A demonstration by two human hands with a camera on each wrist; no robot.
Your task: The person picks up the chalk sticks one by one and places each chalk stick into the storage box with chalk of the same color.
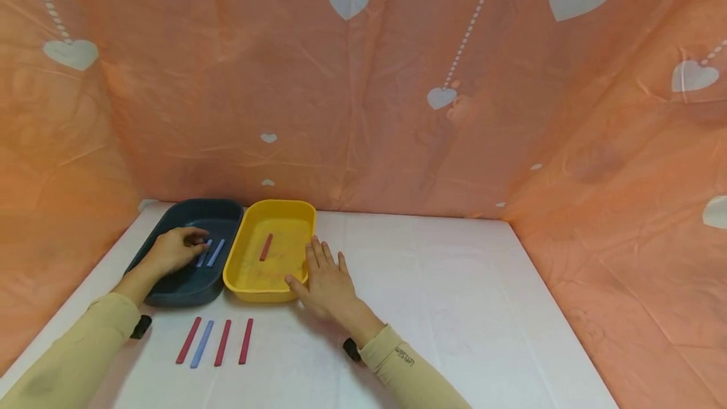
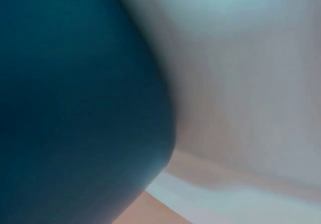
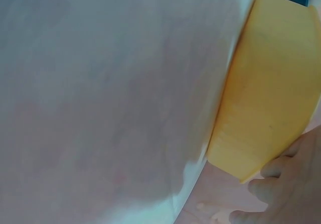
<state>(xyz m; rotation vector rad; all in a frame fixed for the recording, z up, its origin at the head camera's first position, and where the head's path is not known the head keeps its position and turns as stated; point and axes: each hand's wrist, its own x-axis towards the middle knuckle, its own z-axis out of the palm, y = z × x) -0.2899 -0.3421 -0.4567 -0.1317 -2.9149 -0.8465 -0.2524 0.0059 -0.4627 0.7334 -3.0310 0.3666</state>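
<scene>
A blue stick (image 1: 203, 254) is pinched by the left hand (image 1: 172, 250) inside the dark tray (image 1: 187, 289). The right hand (image 1: 326, 283) is laid flat, fingers spread, against the yellow tray (image 1: 258, 286). The stick is judged light, stiff and thin, best pinched at mid-length.

Matt, seemingly plastic yellow tray (image 1: 272, 289), blue tray (image 1: 187, 292)

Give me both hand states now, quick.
Left hand: inside the dark blue plastic tray, fingers curled at a blue strip; grip unclear.
Right hand: open, flat beside the yellow plastic tray.
</scene>
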